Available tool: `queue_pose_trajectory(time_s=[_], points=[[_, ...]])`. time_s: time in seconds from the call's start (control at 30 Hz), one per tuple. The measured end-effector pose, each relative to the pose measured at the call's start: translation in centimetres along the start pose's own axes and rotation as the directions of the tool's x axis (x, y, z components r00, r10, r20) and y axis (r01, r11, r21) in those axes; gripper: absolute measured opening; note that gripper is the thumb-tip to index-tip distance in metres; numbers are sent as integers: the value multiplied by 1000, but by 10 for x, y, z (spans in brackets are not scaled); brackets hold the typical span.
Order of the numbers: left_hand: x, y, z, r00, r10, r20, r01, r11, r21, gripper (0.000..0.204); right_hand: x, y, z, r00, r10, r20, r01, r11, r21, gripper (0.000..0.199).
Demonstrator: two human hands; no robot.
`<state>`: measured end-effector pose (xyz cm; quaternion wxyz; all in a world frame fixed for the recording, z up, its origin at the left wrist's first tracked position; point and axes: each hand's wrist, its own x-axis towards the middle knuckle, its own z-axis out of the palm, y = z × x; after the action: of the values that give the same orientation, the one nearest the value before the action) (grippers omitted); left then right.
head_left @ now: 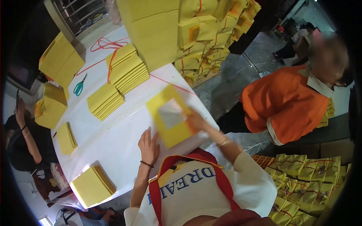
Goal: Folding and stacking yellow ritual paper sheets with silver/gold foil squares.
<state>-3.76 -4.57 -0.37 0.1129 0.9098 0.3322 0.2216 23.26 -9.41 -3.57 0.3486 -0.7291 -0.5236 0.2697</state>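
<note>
A yellow paper packet (pixel 176 139) with a grey rectangular panel on its face is at the right side of the white table, slightly smeared by motion. My right hand (pixel 196 119) grips its right edge, the fingertips over the paper beside the panel. Just left of the packet, my left hand (pixel 149 146) rests on the tabletop, fingers stretched out and holding nothing. Farther off lie two overlapping rows of yellow packets, a nearer row (pixel 105 101) and a longer row (pixel 130 71) with red string across it.
Green-handled scissors (pixel 78 87) lie on the white table (pixel 124 147). Small yellow stacks (pixel 92 186) sit along its left side. A tall yellow pile (pixel 154 37) stands at the back. A person in orange (pixel 286 101) is at the right; another person's hand (pixel 20 111) shows at the left.
</note>
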Motion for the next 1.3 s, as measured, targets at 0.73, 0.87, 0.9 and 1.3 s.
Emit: queue_pose_trajectory(time_s=[0.73, 0.87, 0.9, 1.3], points=[[-11, -30, 10, 890, -429, -154, 256, 750, -610, 59, 12, -38, 38, 790, 113, 602, -486, 715, 503, 23], [-12, -22, 7, 852, -517, -80, 338, 660, -671, 58, -6, -57, 39, 829, 69, 555, -494, 556, 668, 33], [-10, -8, -10, 872, -473, -126, 380, 818, -432, 56, -12, -60, 36, 820, 88, 566, -522, 522, 674, 35], [-10, -1, -7, 992, 6, -123, 4, 996, 84, 50, -26, -60, 8, 886, 70, 458, -420, 542, 729, 36]])
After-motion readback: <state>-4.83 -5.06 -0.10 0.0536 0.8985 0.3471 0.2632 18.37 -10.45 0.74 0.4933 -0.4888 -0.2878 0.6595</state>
